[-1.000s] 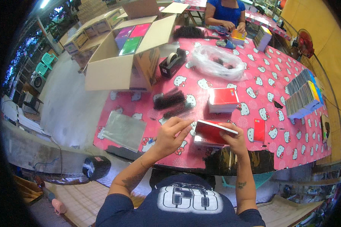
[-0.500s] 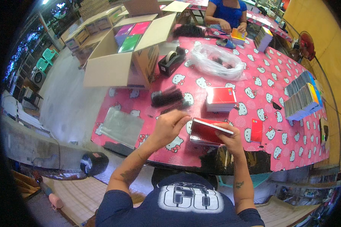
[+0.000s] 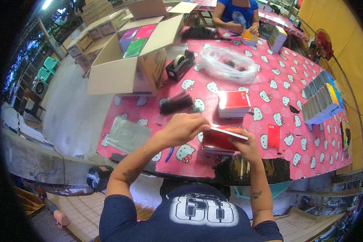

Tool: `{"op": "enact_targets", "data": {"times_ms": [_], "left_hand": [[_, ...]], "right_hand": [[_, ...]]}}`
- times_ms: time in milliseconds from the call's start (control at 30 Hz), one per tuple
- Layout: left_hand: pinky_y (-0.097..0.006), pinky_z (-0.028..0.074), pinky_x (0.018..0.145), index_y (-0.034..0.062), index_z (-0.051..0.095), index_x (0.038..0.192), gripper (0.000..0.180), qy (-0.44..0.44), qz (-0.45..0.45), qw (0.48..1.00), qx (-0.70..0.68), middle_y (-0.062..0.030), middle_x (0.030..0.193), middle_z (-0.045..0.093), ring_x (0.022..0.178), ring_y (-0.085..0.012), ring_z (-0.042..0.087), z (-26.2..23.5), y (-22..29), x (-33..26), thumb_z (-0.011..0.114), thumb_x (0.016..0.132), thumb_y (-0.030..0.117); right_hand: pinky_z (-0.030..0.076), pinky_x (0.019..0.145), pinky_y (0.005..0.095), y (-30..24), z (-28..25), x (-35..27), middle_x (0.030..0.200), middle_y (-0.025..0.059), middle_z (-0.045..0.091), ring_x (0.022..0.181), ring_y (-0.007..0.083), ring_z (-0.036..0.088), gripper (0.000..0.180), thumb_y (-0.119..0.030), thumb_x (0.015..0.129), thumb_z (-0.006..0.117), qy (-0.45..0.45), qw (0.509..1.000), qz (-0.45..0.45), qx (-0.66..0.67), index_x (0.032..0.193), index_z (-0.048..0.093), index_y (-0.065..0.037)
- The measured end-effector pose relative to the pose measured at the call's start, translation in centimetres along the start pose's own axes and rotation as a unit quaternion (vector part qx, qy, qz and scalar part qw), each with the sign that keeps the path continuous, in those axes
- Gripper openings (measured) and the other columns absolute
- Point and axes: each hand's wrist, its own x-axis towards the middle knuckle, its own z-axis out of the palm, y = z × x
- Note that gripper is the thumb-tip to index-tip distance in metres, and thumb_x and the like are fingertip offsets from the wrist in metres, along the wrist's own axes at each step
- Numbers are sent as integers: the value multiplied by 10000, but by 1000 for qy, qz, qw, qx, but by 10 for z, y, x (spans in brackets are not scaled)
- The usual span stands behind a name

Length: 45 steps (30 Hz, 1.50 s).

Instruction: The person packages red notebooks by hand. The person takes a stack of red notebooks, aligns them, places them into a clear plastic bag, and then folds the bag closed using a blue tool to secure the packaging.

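Observation:
My right hand [image 3: 245, 142] grips a red-covered notebook [image 3: 217, 139] by its right end, tilted so its white page edge faces up. At the notebook's left corner, my left hand [image 3: 190, 128] has thumb and fingers pinched together; whatever sits between them is too small to make out. Beneath lie more notebooks, partly hidden by the held one. Just beyond stands a stack of red notebooks [image 3: 234, 101], and a single red notebook [image 3: 273, 136] lies flat to the right. Black spiral binding coils [image 3: 176, 104] are heaped past my left hand.
Left are a clear plastic sheet [image 3: 129, 135], a blue pen [image 3: 169, 155] and an open carton [image 3: 113, 76] of notebooks. Farther off sit a tape dispenser [image 3: 180, 66] and a plastic bag [image 3: 230, 64]. Bound notebooks [image 3: 320, 105] stand right. A co-worker [image 3: 236, 18] handles a yellow notebook opposite.
My left hand has moved slightly right, against the notebook's corner, and its forearm has swung, uncovering the blue pen. My right hand keeps its grip. The co-worker's hands have shifted.

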Motion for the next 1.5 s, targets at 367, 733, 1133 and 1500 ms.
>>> {"op": "enact_targets", "data": {"times_ms": [367, 733, 1133, 1500], "left_hand": [[-453, 475, 821, 81, 584, 1141, 401, 56, -14, 995, 87, -120, 1078, 563, 980, -321, 594, 13, 19, 5, 668, 891, 384], [-627, -66, 1162, -24, 187, 1537, 902, 224, -94, 912, 331, -256, 1612, 148, 1508, -408, 127, 90, 36, -7, 300, 966, 665], [-594, -19, 1182, 142, 618, 1286, 434, 118, -105, 967, 199, -75, 1349, 580, 1366, -244, 451, 40, 50, -2, 457, 1006, 431], [-636, -105, 1155, -9, 102, 1564, 979, 243, -49, 916, 315, -207, 1639, 103, 1531, -349, 37, 117, 43, -4, 342, 928, 696]], "right_hand": [[489, 891, 271, 3, -1, -4, 1095, 61, 705, 990, 103, 617, 288, 12, 919, 646, 5, 1000, 5, -4, 1202, 682, -25], [487, 899, 268, 10, -1, 2, 1108, 53, 709, 1005, 104, 620, 305, 16, 900, 661, 15, 1000, -4, 12, 1200, 687, -30], [492, 895, 262, 7, -5, -4, 1097, 48, 708, 982, 97, 621, 322, 14, 913, 645, -14, 1000, -9, 9, 1232, 669, -22], [492, 946, 274, 10, -4, -5, 1172, 72, 691, 1061, 108, 618, 367, 40, 909, 641, -16, 999, -27, 12, 1273, 641, -8]]}}
